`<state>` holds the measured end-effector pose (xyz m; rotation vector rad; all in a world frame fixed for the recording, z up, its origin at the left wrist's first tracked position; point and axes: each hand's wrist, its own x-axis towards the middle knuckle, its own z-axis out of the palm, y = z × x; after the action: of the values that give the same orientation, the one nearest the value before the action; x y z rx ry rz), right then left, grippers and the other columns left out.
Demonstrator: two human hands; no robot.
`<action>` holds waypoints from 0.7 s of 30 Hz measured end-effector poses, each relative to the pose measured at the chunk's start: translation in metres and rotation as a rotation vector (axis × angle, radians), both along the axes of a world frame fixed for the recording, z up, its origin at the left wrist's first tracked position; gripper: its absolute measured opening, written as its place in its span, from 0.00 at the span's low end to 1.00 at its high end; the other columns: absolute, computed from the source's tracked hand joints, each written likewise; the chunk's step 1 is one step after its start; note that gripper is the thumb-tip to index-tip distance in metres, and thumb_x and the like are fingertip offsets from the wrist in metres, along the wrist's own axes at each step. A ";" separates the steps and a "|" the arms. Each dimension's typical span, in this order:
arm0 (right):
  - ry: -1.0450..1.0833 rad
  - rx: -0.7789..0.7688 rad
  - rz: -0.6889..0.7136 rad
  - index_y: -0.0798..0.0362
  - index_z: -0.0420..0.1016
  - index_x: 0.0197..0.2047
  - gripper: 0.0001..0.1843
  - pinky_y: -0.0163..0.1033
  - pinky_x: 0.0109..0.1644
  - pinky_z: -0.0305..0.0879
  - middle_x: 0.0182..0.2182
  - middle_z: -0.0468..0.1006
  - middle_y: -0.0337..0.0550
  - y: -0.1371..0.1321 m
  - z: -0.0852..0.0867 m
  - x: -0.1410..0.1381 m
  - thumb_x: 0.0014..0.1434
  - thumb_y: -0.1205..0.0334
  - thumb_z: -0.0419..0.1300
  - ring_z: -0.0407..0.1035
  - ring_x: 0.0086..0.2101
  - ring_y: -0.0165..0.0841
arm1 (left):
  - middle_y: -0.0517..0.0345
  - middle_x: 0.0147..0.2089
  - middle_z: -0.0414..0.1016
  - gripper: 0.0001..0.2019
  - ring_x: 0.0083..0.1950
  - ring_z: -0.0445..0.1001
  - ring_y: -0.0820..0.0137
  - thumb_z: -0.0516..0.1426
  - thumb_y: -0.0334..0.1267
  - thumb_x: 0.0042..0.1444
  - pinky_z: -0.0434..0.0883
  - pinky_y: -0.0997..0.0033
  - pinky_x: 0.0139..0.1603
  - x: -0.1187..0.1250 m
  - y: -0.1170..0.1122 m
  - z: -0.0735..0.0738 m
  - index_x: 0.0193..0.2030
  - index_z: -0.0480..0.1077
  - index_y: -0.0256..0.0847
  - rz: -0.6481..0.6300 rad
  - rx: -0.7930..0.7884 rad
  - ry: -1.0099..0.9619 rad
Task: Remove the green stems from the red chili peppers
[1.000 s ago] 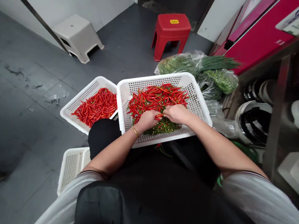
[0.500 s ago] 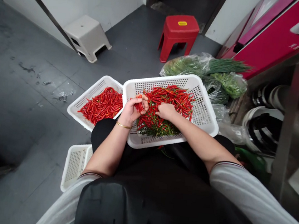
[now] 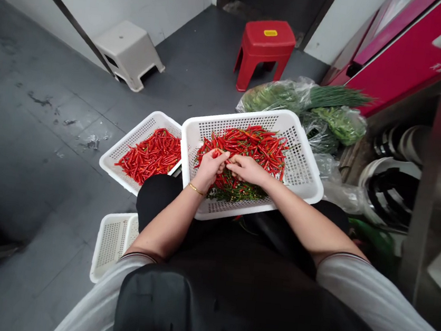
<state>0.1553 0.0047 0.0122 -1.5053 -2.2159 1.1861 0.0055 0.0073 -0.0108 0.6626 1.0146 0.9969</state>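
On my lap rests a white perforated basket (image 3: 302, 180) with a heap of red chili peppers (image 3: 255, 140) and a pile of green stems (image 3: 237, 191) at its near side. My left hand (image 3: 211, 167) is closed around red chilies, some red showing between its fingers. My right hand (image 3: 244, 169) pinches at the left fingertips, over the heap. What sits in the right fingers is too small and covered to make out. To the left, a second white basket (image 3: 111, 161) holds red chilies (image 3: 152, 155) that look mostly stemless.
A third white basket (image 3: 110, 243) lies on the floor at lower left. Beyond the lap basket are bagged green vegetables (image 3: 276, 95), a red stool (image 3: 268, 46) and a grey-white stool (image 3: 128, 48). Shelving with stacked containers (image 3: 389, 185) lines the right side.
My left hand has moved right, from the basket's left side to meet the right hand. The right hand has lifted slightly out of the heap, and their fingertips are now together.
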 end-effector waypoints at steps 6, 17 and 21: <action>0.220 -0.149 -0.188 0.54 0.69 0.21 0.23 0.30 0.21 0.57 0.11 0.64 0.32 -0.008 -0.003 0.000 0.61 0.48 0.55 0.59 0.15 0.24 | 0.71 0.16 0.56 0.23 0.17 0.51 0.83 0.68 0.50 0.41 0.45 0.79 0.17 -0.006 -0.005 0.006 0.25 0.58 0.40 0.006 -0.040 -0.037; 0.666 -0.390 -0.025 0.51 0.58 0.16 0.27 0.30 0.16 0.56 0.10 0.62 0.32 -0.024 0.043 0.003 0.59 0.45 0.58 0.56 0.12 0.23 | 0.70 0.16 0.56 0.19 0.16 0.53 0.81 0.64 0.53 0.48 0.49 0.78 0.17 -0.011 -0.017 0.042 0.29 0.65 0.39 -0.067 0.229 -0.157; 0.452 -0.167 0.201 0.52 0.62 0.16 0.24 0.32 0.22 0.57 0.13 0.66 0.34 -0.037 0.050 -0.013 0.61 0.51 0.56 0.58 0.16 0.24 | 0.71 0.15 0.52 0.21 0.14 0.49 0.83 0.66 0.52 0.47 0.44 0.80 0.14 -0.006 -0.016 0.035 0.26 0.64 0.37 -0.189 -0.061 -0.317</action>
<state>0.1426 -0.0320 0.0621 -0.9498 -2.0270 1.6202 -0.0001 -0.0087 0.0239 0.5199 0.6884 0.8686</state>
